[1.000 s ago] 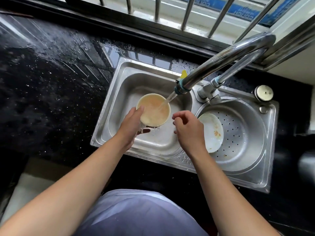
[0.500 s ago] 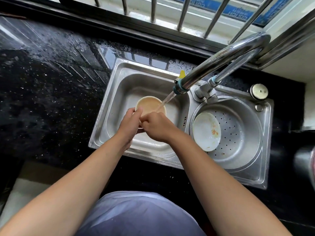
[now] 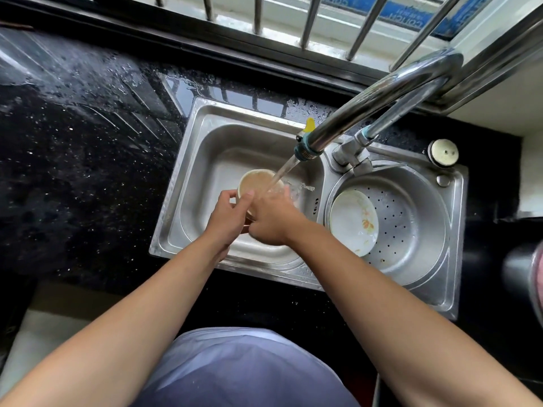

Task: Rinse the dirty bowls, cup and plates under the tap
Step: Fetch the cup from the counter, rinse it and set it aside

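Note:
A cream bowl (image 3: 256, 180) full of murky brownish water sits under the running tap (image 3: 367, 104) over the left sink basin (image 3: 217, 151). My left hand (image 3: 227, 220) grips the bowl's near left rim. My right hand (image 3: 273, 220) lies over the bowl's near right side, with the water stream striking near its fingers and splashing. Whether the right hand grips the bowl or rubs it I cannot tell. A white plate (image 3: 354, 221) with orange stains leans in the round perforated right basin (image 3: 411, 218).
Wet black speckled countertop (image 3: 73, 160) spreads to the left of the steel sink. Window bars (image 3: 308, 22) stand behind the tap. A round sink plug cap (image 3: 443, 152) sits at the sink's far right corner. A dark pot edge (image 3: 523, 271) shows at the right.
My right hand has moved left from beside the plate onto the bowl. The bowl stays under the stream, and water now splashes over its right rim.

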